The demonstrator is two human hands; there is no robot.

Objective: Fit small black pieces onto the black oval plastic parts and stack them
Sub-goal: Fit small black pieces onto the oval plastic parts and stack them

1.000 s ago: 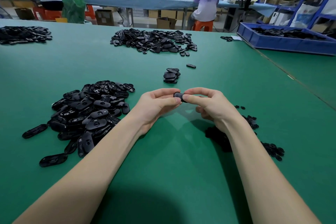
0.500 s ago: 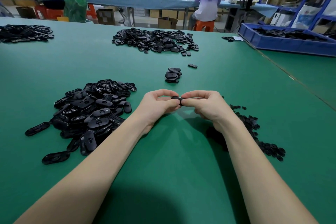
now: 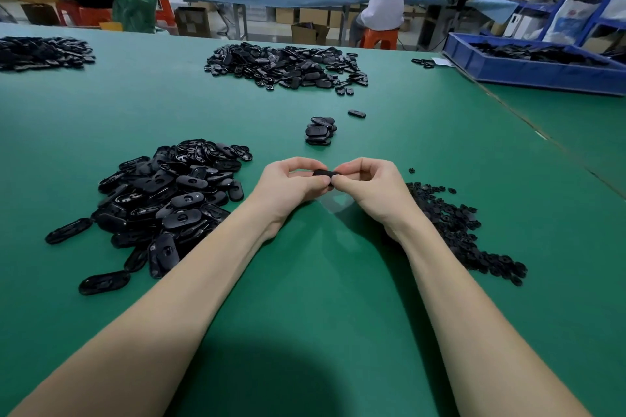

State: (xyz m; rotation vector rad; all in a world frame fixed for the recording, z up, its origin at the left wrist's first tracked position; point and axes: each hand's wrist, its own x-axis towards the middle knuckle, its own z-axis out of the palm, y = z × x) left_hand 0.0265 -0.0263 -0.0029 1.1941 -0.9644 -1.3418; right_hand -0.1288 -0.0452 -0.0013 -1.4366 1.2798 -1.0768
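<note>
Both hands meet over the green table (image 3: 338, 281) and pinch one black oval part (image 3: 325, 173) between them. My left hand (image 3: 291, 184) grips its left end, my right hand (image 3: 367, 184) its right end, thumbs and forefingers curled round it. Whether a small piece sits in it is hidden by the fingers. A heap of loose oval parts (image 3: 169, 200) lies to the left. Small black pieces (image 3: 457, 227) are scattered on the right, partly behind my right forearm. A short stack of oval parts (image 3: 320, 131) stands just beyond my hands.
One lone oval part (image 3: 356, 113) lies past the stack. Bigger piles of black parts sit at the far middle (image 3: 288, 66) and far left (image 3: 40, 52). A blue tray (image 3: 528, 73) with black parts stands at the far right. People sit at a long bench behind.
Both hands have turned the oval part so it now shows edge-on, and the fingers curl more tightly round it. The piles have not moved.
</note>
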